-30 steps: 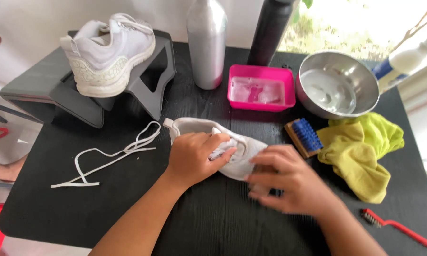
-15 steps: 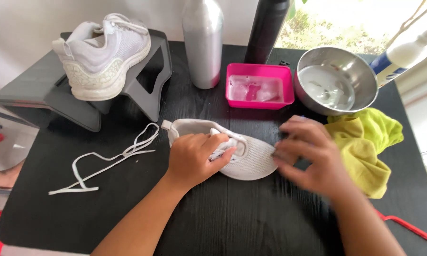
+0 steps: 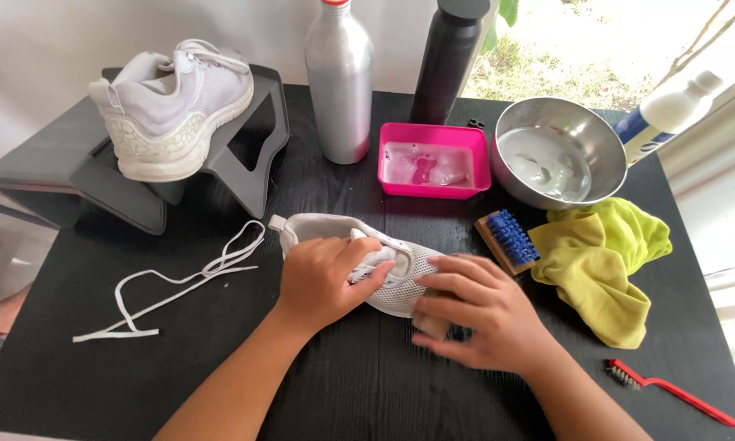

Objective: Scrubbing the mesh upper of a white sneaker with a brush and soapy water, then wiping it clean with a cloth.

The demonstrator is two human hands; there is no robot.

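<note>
You had the white sneaker (image 3: pixel 359 253) lying on its side near the middle of the black counter (image 3: pixel 179 359), heel toward ten o'clock and toe toward four o'clock. Your left hand (image 3: pixel 322 278) lay over its upper, its grip closed around the tongue area with the fingers curled in and pressing down, it seemed to keep the shoe from sliding. Your right hand (image 3: pixel 473 314) sat at the toe end, at about four o'clock from the left, fingers spread flat and pressing on the mesh; something pale showed under the palm, but you could not tell what it was. So the shoe lay directly beneath both hands, pinned between them and the counter.

The loose white lace (image 3: pixel 171 286) lay at nine o'clock from the shoe, well apart from it. The second sneaker (image 3: pixel 175 106) rested tilted on a grey stand (image 3: pixel 245 155) at ten o'clock. At twelve o'clock stood a silver bottle (image 3: pixel 339 82) and a black bottle (image 3: pixel 449 65), with a pink tray (image 3: pixel 434 135) of liquid just in front. At two o'clock sat a steel bowl (image 3: pixel 604 139), and just beside your right hand lay a blue-bristled brush (image 3: pixel 508 238) touching a yellow cloth (image 3: pixel 604 269). A red wire brush (image 3: pixel 669 390) lay at four o'clock
</note>
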